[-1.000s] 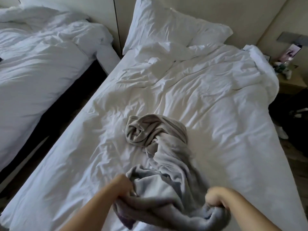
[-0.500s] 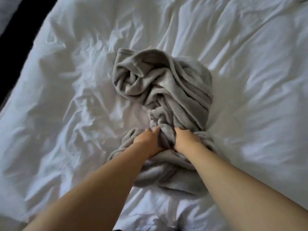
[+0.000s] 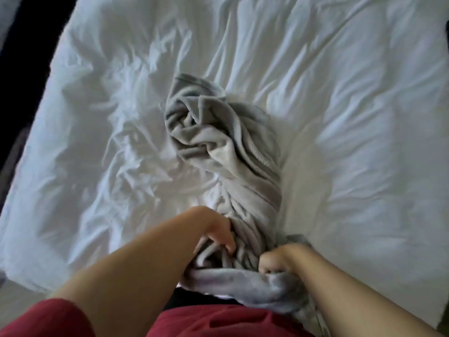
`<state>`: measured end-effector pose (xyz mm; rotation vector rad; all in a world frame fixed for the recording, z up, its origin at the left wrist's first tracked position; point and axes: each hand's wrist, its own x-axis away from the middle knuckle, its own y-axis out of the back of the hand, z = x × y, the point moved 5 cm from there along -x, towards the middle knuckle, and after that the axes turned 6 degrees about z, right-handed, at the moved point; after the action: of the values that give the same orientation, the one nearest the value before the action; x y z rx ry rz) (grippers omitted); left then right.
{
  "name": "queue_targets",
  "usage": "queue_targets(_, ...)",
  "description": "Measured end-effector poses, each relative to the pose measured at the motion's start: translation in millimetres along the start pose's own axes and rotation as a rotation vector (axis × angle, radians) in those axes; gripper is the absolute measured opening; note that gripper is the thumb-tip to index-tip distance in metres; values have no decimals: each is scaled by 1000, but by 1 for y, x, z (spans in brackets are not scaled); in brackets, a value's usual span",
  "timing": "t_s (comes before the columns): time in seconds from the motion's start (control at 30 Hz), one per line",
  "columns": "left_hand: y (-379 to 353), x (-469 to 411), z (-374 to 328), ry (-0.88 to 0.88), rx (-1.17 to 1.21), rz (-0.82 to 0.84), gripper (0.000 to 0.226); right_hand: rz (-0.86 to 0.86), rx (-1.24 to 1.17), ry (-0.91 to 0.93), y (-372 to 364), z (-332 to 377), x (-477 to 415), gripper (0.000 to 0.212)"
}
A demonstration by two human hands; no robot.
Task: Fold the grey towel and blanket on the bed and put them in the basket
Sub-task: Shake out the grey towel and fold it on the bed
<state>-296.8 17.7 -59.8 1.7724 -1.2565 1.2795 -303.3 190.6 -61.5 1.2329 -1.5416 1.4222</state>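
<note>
right fingers buried in grey fabric (towel or blanket, perhaps), frame blurred

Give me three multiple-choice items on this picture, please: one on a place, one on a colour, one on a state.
1. Where does the grey fabric lie?
A. on the white bed
B. in a basket
C. on the floor

2. What colour is the garment at the bottom edge?
A. blue
B. dark red
C. green

3. In what state is the grey fabric?
A. neatly folded
B. spread flat
C. bunched and twisted

Key: 1 A, it rests on the crumpled white bed. 2 B, the garment is dark red. 3 C, it runs as a rumpled rope toward the left hand and right hand, which both grip it.
</note>
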Motion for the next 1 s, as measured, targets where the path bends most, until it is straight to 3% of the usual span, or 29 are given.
queue_targets(0.07,7,34,-11,54,-102,-59,45,13,56,45,-8,6,34,18)
queue_targets(0.1,33,60,-18,66,-125,-171,42,-85,100,102,10,15,71,19)
queue_targets(0.13,75,97,-27,55,-111,-343,38,-263,108,157,40,24,124,25)
queue_targets(0.2,177,218,-54,-55,0,-815,26,-774,-13,356,116,33,280,29)
queue_targets(0.27,256,395,-80,-240,208,-1367,23,-1254,-420,700,159,5,468,18)
queue_targets(0.33,274,567,-105,-515,423,-1806,35,-1679,-727,1063,151,-49,632,10)
queue_targets(0.4,263,680,-124,-808,520,-1993,54,-2023,-729,1146,122,-96,738,26)
queue_targets(0.47,245,745,-136,-943,477,-2130,50,-2270,-611,1109,92,-130,789,32)
queue_targets(0.57,224,774,-138,-1027,562,-2202,57,-2311,-830,1330,75,-171,804,27)
queue_targets(0.73,197,764,-134,-1034,547,-2351,51,-2172,-991,1609,71,-189,780,14)
queue_targets(0.9,190,730,-133,-990,502,-2360,57,-2150,-966,1626,67,-178,752,18)
queue_targets(1.0,191,712,-127,-968,484,-2313,57,-2088,-887,1603,63,-164,739,9)
